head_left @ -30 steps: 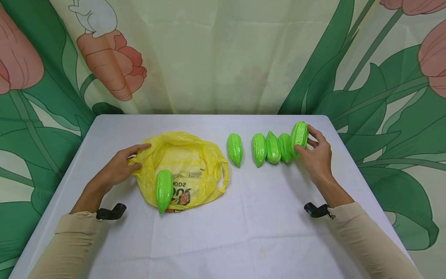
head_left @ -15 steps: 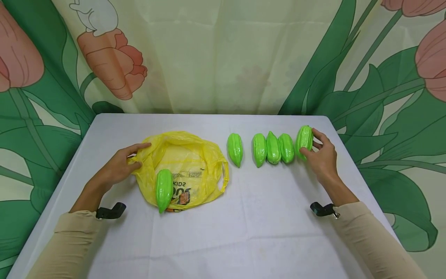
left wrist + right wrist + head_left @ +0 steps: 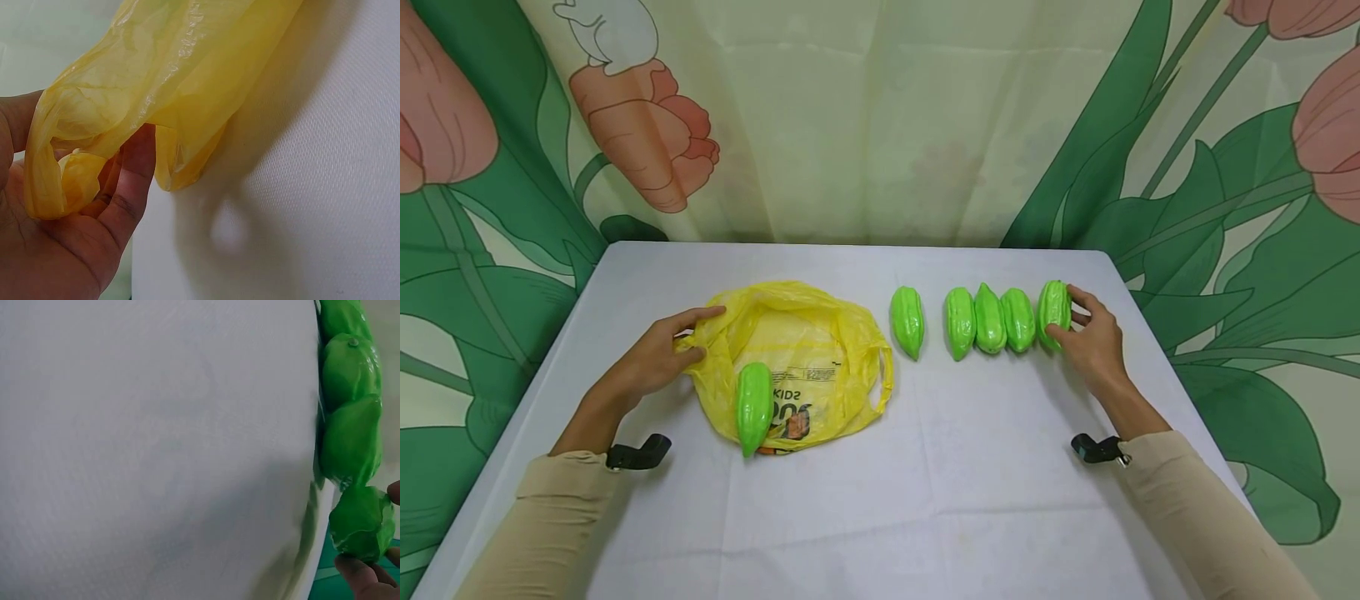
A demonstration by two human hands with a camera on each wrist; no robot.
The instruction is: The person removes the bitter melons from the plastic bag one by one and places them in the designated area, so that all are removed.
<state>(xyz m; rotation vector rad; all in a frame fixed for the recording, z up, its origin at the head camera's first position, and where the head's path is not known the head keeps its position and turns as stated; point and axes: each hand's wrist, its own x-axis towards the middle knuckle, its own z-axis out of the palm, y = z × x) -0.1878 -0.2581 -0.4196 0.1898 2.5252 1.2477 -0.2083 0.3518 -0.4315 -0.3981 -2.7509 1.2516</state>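
Note:
A yellow plastic bag (image 3: pixel 850 333) lies spread on the table with its mouth open. My left hand (image 3: pixel 658 354) holds its left edge; in the left wrist view the thin yellow film (image 3: pixel 156 81) loops around the fingers. One glossy green bitter melon (image 3: pixel 754 407) lies over the bag's near left side, its tip past the edge. At the right end of a row, my right hand (image 3: pixel 1093 333) pinches another bitter melon (image 3: pixel 1054 312) between thumb and fingers. Seen from the right wrist, this held bitter melon (image 3: pixel 362 524) is close beside the row.
Three bitter melons stand side by side left of the held one, the middle one (image 3: pixel 990 319) pointing away. A separate bitter melon (image 3: pixel 907 323) lies between them and the bag. White cloth covers the table (image 3: pixel 880 517); a printed curtain (image 3: pixel 865 125) hangs behind its far edge.
My right hand has moved right with its bitter melon, off the neighbouring one, then lowered it toward the table at the row's end. The left hand and bag stay put.

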